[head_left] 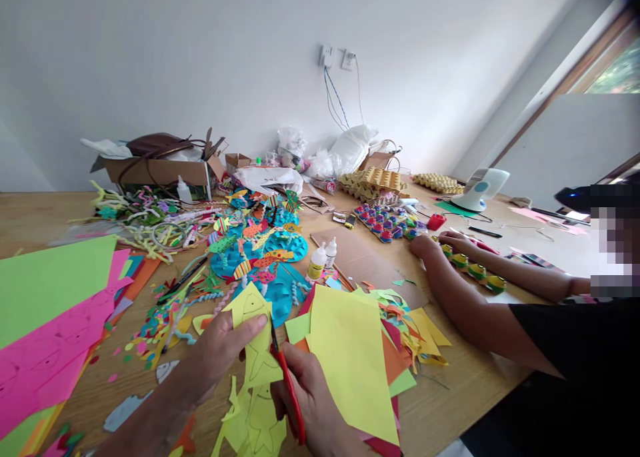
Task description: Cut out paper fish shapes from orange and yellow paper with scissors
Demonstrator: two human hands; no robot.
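Pinched in my left hand [223, 347] is a yellow paper piece [255, 364] with a fish drawn on it, the thumb lying on the fish. My right hand [310, 390] is closed round the handles of red scissors [290, 390]. Their dark blades point up at the right edge of this paper, beside the drawn fish. Below the held piece lies another yellow paper [265, 427] with a fish outline. A plain yellow sheet [345, 357] rests on stacked coloured paper to the right of my right hand.
Pink sheets [50, 350] lie at left. Ahead are decorated paper fish on blue forms [283, 297], glue bottles [317, 264] and a cardboard box [160, 174]. On the right, another person's arms [460, 297] reach around a painted egg-carton strip [475, 270].
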